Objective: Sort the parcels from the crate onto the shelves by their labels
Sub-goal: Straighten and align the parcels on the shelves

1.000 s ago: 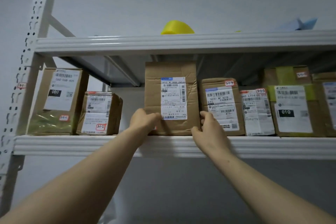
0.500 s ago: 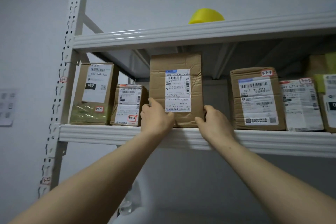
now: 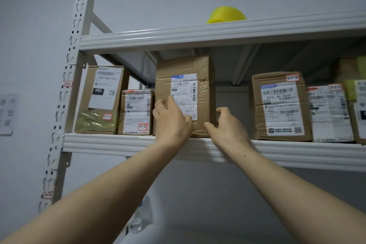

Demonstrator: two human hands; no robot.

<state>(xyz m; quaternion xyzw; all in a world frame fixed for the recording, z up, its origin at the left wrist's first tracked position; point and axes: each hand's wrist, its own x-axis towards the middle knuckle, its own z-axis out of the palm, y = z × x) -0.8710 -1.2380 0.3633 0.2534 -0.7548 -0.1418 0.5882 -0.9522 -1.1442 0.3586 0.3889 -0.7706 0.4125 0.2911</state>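
The parcel (image 3: 202,73) stands upright on the shelf (image 3: 118,143), its white label (image 3: 185,89) facing out and its top close under the upper shelf (image 3: 158,36). The left hand (image 3: 172,125) lies over the parcel's lower left front, thumb up on the label, fingers bent at the parcel's left edge; motion blur hides whether it grips or only touches. The right hand (image 3: 229,130) is at the parcel's lower right corner, thumb tip against the front near the bottom, fingers loosely curled just off the right side; I cannot tell whether they clasp it. Touching the parcel's left side is a small box (image 3: 136,111) with a red-edged tag reading 3-1-2, and left of that a tall box (image 3: 101,101) with a tag too blurred to read. Right of the parcel, across a gap, sits a wide box (image 3: 281,105), and an end box (image 3: 328,115) stands just beside that one. Above the parcel, on the upper shelf, a yellow dome (image 3: 225,15) shows. Far left of the parcel rises the slotted post (image 3: 79,45), with a paper notice (image 3: 7,115) on the wall beyond it.
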